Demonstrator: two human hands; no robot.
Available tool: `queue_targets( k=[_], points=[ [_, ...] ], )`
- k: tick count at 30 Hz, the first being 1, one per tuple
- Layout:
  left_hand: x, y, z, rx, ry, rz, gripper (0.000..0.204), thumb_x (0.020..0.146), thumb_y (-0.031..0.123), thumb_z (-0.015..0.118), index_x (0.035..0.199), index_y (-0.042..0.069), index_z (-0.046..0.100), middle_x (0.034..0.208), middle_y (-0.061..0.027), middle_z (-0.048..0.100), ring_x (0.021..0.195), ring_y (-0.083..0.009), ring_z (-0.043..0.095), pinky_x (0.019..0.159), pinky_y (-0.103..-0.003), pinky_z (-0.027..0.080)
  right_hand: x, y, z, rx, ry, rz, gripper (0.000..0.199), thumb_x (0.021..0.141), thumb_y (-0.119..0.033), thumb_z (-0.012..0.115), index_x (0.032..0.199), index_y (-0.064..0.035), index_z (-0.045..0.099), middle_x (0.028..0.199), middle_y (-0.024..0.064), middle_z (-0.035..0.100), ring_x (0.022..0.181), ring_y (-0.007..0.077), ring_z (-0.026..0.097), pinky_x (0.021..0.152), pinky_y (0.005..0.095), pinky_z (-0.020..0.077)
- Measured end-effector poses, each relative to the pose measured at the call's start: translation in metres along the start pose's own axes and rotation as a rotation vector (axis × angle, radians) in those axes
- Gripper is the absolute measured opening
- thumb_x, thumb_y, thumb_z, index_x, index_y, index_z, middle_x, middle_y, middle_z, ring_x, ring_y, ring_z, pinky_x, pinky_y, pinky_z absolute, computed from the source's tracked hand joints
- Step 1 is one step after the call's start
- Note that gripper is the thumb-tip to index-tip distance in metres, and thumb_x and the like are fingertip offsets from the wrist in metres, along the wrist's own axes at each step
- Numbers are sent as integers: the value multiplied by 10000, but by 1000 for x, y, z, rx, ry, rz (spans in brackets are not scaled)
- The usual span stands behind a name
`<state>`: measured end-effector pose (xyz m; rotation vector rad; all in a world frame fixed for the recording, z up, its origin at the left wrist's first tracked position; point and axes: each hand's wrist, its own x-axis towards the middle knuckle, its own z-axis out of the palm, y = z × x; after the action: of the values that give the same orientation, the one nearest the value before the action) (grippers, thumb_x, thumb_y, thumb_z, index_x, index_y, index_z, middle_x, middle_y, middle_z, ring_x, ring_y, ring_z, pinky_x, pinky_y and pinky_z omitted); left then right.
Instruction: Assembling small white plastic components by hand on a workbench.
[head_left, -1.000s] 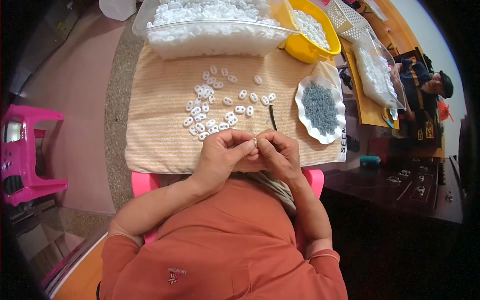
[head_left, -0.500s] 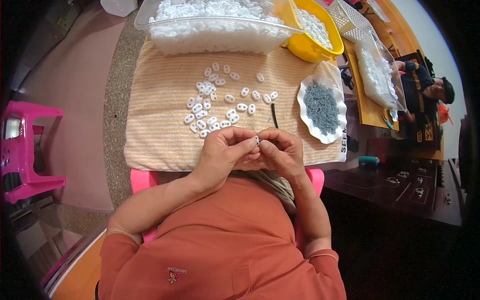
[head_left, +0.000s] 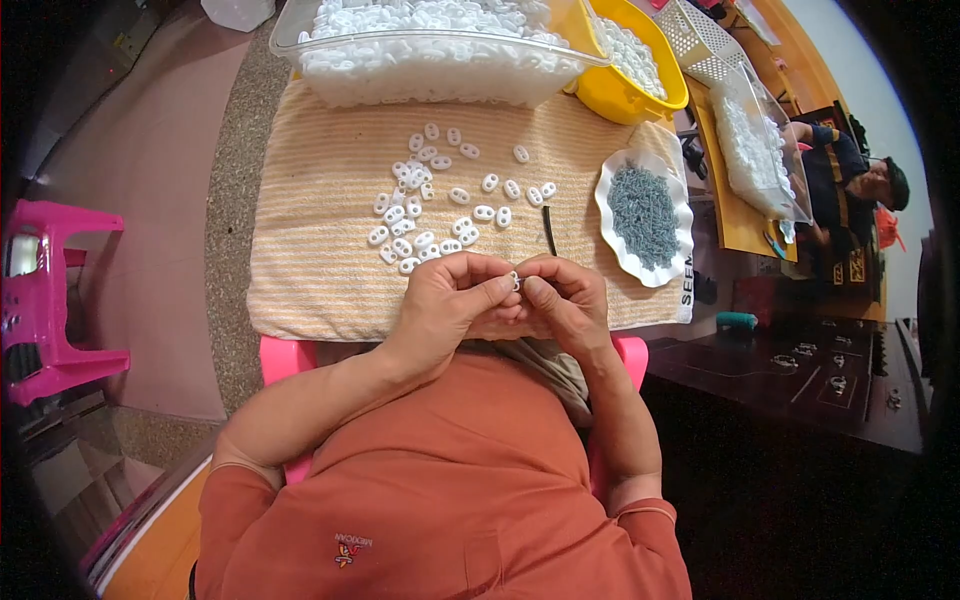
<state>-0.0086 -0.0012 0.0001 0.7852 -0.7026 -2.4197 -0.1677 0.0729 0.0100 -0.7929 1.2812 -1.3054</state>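
My left hand (head_left: 447,298) is closed in a pinch on a small white oval plastic piece (head_left: 515,283), mostly hidden by the fingertips. Against it, my right hand (head_left: 570,302) pinches a thin, dark pin-like piece, too small to make out fully. Just beyond my hands, several loose white two-hole oval pieces (head_left: 484,213) are scattered over the striped towel (head_left: 320,220). A short black stick-like tool (head_left: 549,230) lies above my right hand. To the right, a white wavy-rimmed plate (head_left: 603,200) holds a heap of small grey screw-like pins (head_left: 643,215).
A clear bin (head_left: 440,75) full of white pieces stands at the far edge, beside a yellow basin (head_left: 612,105). At right, another person (head_left: 845,185) sits near a second clear bin (head_left: 750,150). A pink stool (head_left: 65,300) stands left; a dark wooden surface (head_left: 720,375) lies right.
My right thumb and fingertips have shifted slightly at the white piece. Both hands otherwise stay in the same place, and the things on the towel have not moved.
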Motion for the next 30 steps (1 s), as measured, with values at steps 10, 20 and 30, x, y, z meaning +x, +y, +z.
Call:
queue_targets(
  k=[10,20,30],
  points=[
    [2,-3,-2,32,-22,34,179,893,33,627,1043,-62,603,908,-92,656,786,-121,644,721,-238,564,2,2,-2,-10,-34,-3,93,942,-49,548,944,26,602,847,51,644,748,79,610,682,215,524],
    [1,-2,-1,68,-17,25,172,894,34,625,1036,-62,609,903,-87,657,793,-116,644,731,-237,565,0,-3,0,20,-60,-2,116,952,-64,538,918,24,605,838,48,645,751,81,613,687,216,526],
    [0,2,-1,-6,-14,13,173,901,41,617,1049,-45,590,884,-96,659,768,-139,665,709,-238,574,1,2,-3,67,-29,44,125,927,-25,558,1016,29,627,861,50,659,732,81,615,669,207,520]
  ],
)
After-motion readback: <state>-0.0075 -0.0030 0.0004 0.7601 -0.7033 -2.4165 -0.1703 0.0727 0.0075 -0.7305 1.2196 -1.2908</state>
